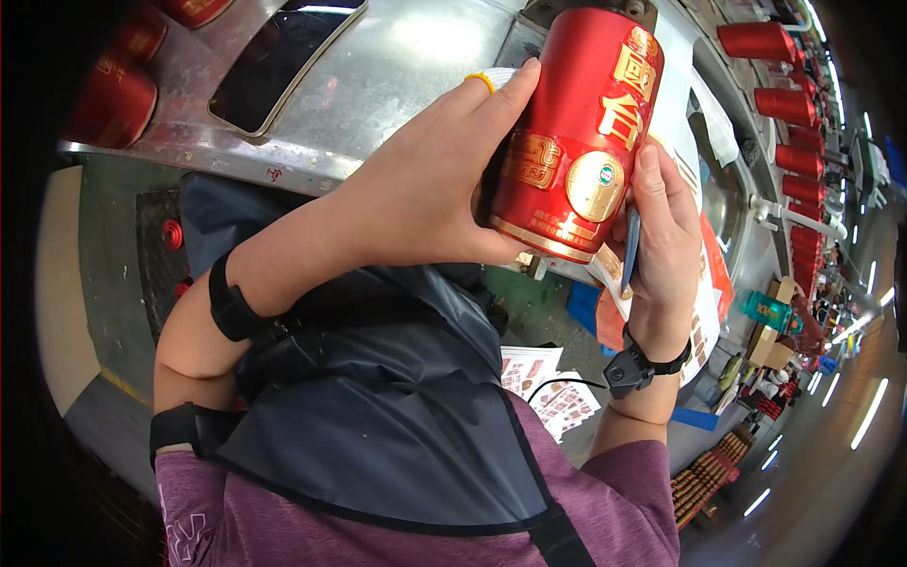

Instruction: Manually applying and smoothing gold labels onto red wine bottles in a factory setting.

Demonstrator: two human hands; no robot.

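Observation:
A glossy red cylinder [578,104] with raised gold lettering and a round gold emblem is held up, tilted, above the bench edge. My left hand [439,175] is wrapped around its left side, thumb near the lower gold rim. A white cover with a yellow edge shows on one of its fingers. My right hand [666,222] is closed at the cylinder's right side, thumb up against the surface. From that hand's grip sticks a slim blue-grey tool [631,250], its upper end hidden; I cannot tell its exact kind.
A dark phone [274,71] lies on the metal bench [378,80]. More red cylinders [111,102] stand at the left, and a row of red cylinders [794,109] runs along the right. Printed sticker sheets [564,404] sit below the bench. A teal container [767,310] is farther right.

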